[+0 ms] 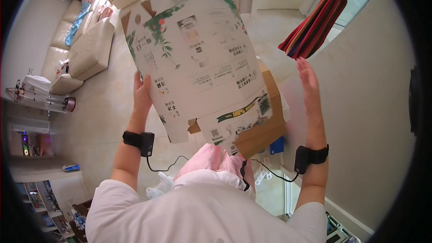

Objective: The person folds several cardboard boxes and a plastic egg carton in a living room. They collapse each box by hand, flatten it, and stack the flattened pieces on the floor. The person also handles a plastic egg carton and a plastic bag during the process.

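A flattened cardboard carton [206, 74] is raised in front of me, white with green leaf prints and writing on its face. Bare brown board [270, 131] shows along its lower right side. My left hand [143, 91] grips the carton's left edge, thumb on the printed face. Off to the right, my right hand [307, 84] is stretched out flat, away from the carton and holding nothing. Its fingertips overlap the bottom of a red striped cloth hammock or bag [317, 23]; whether they touch it I cannot tell.
A beige leather sofa [89, 50] stands at the far left, with a wall shelf [44, 99] nearer. A plain wall [357, 84] runs along the right. Below the carton lie a blue box [276, 145] and a white plastic bag [160, 185] on the tiled floor [104, 114].
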`<move>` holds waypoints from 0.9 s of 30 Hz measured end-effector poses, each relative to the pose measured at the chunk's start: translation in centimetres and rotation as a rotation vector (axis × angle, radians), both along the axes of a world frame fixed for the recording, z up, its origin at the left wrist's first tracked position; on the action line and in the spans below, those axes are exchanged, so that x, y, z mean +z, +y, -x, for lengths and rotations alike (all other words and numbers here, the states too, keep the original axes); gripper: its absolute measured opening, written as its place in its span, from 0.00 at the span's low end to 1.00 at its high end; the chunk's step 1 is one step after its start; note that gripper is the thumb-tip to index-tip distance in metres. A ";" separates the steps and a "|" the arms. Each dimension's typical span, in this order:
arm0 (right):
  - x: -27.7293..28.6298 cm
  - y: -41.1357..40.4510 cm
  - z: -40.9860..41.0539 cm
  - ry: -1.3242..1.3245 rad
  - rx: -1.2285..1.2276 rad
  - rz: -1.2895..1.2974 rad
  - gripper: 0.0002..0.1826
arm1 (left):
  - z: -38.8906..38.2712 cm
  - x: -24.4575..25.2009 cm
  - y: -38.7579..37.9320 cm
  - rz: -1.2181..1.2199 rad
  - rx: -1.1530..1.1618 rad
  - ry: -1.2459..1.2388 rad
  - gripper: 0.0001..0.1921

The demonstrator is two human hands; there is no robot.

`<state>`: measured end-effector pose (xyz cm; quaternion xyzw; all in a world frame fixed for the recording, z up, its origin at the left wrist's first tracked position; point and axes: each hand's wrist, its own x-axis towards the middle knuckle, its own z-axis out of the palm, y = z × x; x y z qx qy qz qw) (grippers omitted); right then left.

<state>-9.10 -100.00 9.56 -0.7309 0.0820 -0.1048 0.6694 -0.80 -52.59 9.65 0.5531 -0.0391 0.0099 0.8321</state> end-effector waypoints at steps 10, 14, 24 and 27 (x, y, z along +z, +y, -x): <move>2.9 11.7 -3.1 0.032 0.166 -0.115 0.44 | 0.6 5.6 -5.6 -0.096 -0.168 -0.160 0.23; 5.0 12.7 -1.8 0.071 0.218 -0.349 0.32 | 0.4 4.9 -5.2 -0.102 -0.144 -0.176 0.20; 1.8 4.3 -1.5 0.406 0.144 -0.171 0.26 | 4.5 -3.2 -10.7 -0.041 -0.331 0.273 0.27; -3.5 -0.5 -1.1 0.481 0.231 -0.157 0.25 | 6.2 -10.6 -15.1 -0.469 -0.300 0.265 0.28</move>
